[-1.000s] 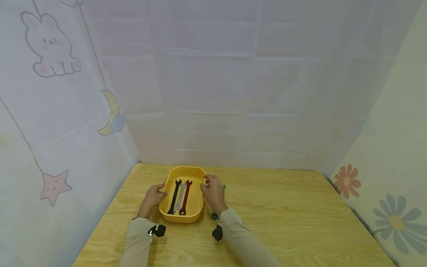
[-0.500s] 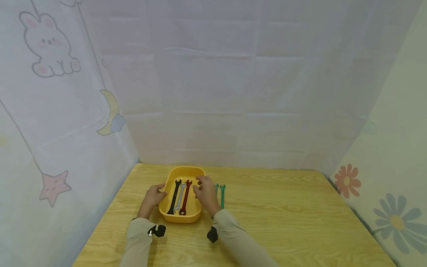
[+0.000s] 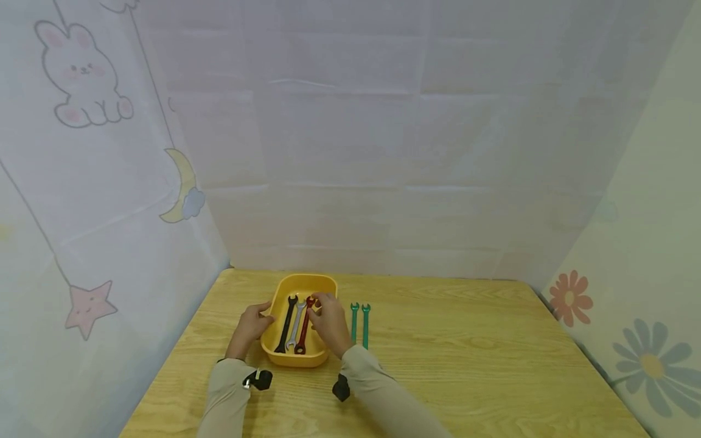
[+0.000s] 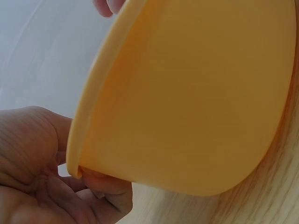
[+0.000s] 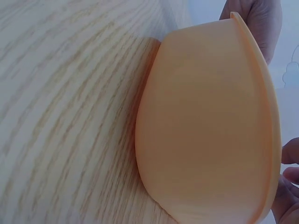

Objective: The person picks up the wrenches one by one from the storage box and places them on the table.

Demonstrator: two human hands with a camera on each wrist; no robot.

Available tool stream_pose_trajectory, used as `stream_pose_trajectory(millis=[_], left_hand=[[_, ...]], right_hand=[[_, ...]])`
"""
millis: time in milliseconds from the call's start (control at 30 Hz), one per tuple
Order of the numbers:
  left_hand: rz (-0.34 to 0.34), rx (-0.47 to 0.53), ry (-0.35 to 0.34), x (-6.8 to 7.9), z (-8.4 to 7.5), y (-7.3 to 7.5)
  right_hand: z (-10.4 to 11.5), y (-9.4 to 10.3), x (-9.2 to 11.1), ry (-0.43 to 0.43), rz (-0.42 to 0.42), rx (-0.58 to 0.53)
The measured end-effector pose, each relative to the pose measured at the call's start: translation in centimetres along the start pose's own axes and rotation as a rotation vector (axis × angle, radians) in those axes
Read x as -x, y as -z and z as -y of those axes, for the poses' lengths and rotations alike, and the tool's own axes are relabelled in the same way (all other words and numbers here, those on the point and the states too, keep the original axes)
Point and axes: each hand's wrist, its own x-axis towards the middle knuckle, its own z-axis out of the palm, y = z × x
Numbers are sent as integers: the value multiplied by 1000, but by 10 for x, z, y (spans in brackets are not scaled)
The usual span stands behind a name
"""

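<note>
In the head view, a yellow plastic tray (image 3: 296, 360) stands on the wooden table with three wrenches in it: a black wrench (image 3: 286, 325), a silver wrench (image 3: 297, 324) and a red wrench (image 3: 305, 328). My left hand (image 3: 252, 325) grips the tray's left rim, thumb at the lip; the left wrist view shows its fingers curled under the edge. Over the tray's right side, my right hand (image 3: 331, 322) reaches in, fingertips close to the red wrench's upper end. Its fingers are loosely bent, and the right wrist view shows them just beyond the rim.
Right of the tray, two green wrenches (image 3: 354, 322) lie side by side on the wooden table (image 3: 465, 353), their lower ends hidden by the right forearm. A pale printed cloth (image 3: 350, 152) hangs behind the table and along both sides.
My right hand has moved left from the tray's right rim to over the red wrench, uncovering the green wrenches. My left hand and the tray have stayed put.
</note>
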Motion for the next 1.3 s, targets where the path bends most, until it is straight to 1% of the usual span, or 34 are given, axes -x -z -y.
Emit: stream_pose_trajectory(millis=[200, 467, 667, 967, 1300], left_hand=[[3, -10, -10, 0, 0, 0], [2, 3, -21, 0, -1, 0], [-1, 3, -33, 0, 0, 0], [-11, 7, -29, -1, 3, -1], [-9, 5, -17, -2, 2, 0]], right_hand=[[1, -4, -1, 8, 10, 36], [0, -10, -6, 23, -1, 156], [-2, -12, -8, 2, 31, 192], [-2, -14, -10, 0, 56, 304], [1, -16, -16, -29, 156, 421]])
